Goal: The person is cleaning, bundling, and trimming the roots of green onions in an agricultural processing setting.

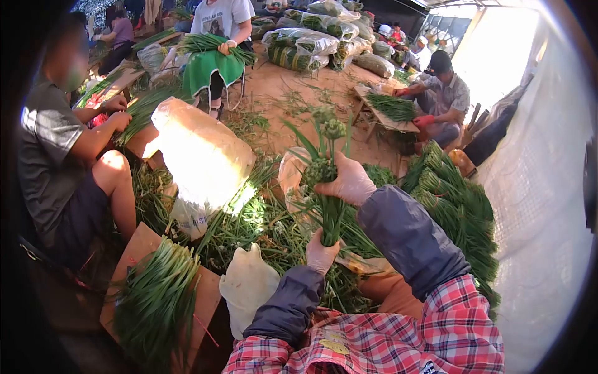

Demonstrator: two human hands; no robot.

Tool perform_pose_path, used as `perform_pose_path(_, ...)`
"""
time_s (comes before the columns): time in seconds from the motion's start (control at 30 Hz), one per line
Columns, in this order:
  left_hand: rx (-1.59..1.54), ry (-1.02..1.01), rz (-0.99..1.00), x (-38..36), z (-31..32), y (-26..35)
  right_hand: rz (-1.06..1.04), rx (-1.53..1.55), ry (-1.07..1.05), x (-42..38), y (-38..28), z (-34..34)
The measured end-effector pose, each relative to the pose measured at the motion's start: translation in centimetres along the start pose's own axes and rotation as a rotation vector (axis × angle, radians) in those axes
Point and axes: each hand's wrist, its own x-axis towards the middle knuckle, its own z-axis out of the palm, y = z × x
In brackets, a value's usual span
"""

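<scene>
An upright bunch of flowering chives [332, 219] is in front of me, with long green stems below and round flower heads at the top. My left hand [322, 253] is closed around the lower stems. Higher up, just under the flower heads, my right hand [350, 181] grips the same bunch, its fingers partly hidden behind the stems. Both hands seem to have thin pale gloves. Loose chives [261, 240] lie scattered on the ground around and beneath them.
Chives [159, 299] cover a board [208, 290] at lower left. Bundles [451, 212] are stacked at right beside a white plastic sheet [536, 206]. A large sack [202, 156] stands ahead. Co-workers sit at left [59, 149], ahead [221, 19] and right [445, 93].
</scene>
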Motion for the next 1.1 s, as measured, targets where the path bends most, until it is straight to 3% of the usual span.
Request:
perform_pose_path(0.1,0.027,0.007,-0.026,0.1,-0.2,-0.6,0.112,0.153,0.053,0.4,1.2,0.4)
perform_pose_path(0.13,0.015,0.021,-0.031,0.0,-0.3,-0.3,0.041,0.296,0.079,0.4,1.6,0.7)
perform_pose_path(0.23,0.064,0.053,-0.014,-0.5,-0.3,1.0,0.033,0.574,-0.065,0.4,2.1,0.6)
perform_pose_path(0.3,0.208,0.068,0.032,-0.9,-0.4,1.9,0.008,0.359,0.019,0.0,1.5,0.6)
perform_pose_path(0.47,0.162,0.080,0.018,-0.8,-0.5,0.8,0.120,0.029,0.229,0.4,2.2,2.4)
perform_pose_path(0.53,0.080,0.028,-0.024,-0.2,-0.8,-0.5,0.018,0.216,0.230,0.3,2.6,3.2)
perform_pose_path(0.6,-0.191,-0.044,-0.083,0.1,-1.1,-1.9,-0.023,0.303,0.193,-0.3,1.9,3.1)
perform_pose_path(0.73,-0.410,-0.256,-0.185,0.4,-2.5,-1.4,-0.044,0.889,0.080,0.7,4.6,5.3)
perform_pose_path(0.87,-0.488,-0.525,-0.344,1.1,-4.4,1.6,0.153,1.317,-0.108,1.7,6.5,5.0)
perform_pose_path(0.93,-0.477,-0.623,-0.431,1.6,-5.0,1.8,0.152,1.413,-0.109,2.4,7.9,5.5)
perform_pose_path(1.1,-0.512,-0.638,-0.516,2.2,-4.8,1.3,0.166,1.504,-0.139,3.6,10.4,6.3)
